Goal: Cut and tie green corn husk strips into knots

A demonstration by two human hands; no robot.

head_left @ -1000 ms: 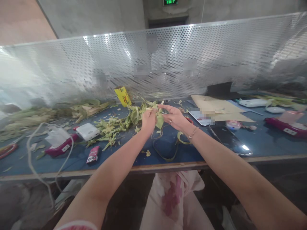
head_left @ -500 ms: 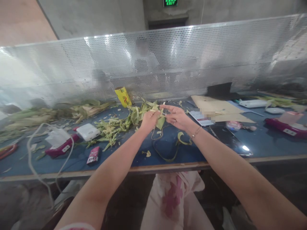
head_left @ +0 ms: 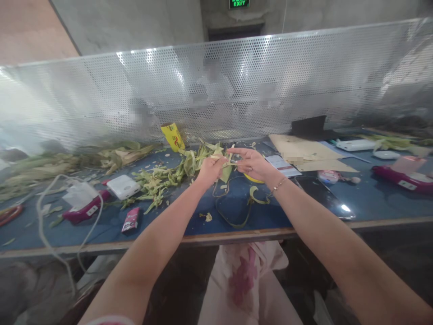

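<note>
Over the middle of the table, my left hand [head_left: 211, 169] is closed in a pinch on a thin pale plant strip [head_left: 231, 163]. Close on its right is my right hand [head_left: 253, 163], its thumb and fingertips meeting at the other end of the strip and its forefinger stretched out. A small whitish piece shows at those fingertips, too small to name. Green, wilted leaves [head_left: 192, 162] lie heaped just behind and left of my hands. Below them, a long thin strip of leaf [head_left: 233, 225] curls on the blue table [head_left: 189, 228]. Part of a yellow object [head_left: 254, 179] shows under my right hand.
A yellow box [head_left: 172, 136] stands near the perforated metal screen [head_left: 237, 90]. To the left are a white charger [head_left: 123, 186], a pink small box [head_left: 131, 220] and a looped cable [head_left: 40, 216]. Brown paper [head_left: 301, 151] and a black phone [head_left: 324, 197] lie right.
My right hand has shifted slightly right, away from my left hand, widening the gap with the strip between them. The yellow object beneath it has come into sight.
</note>
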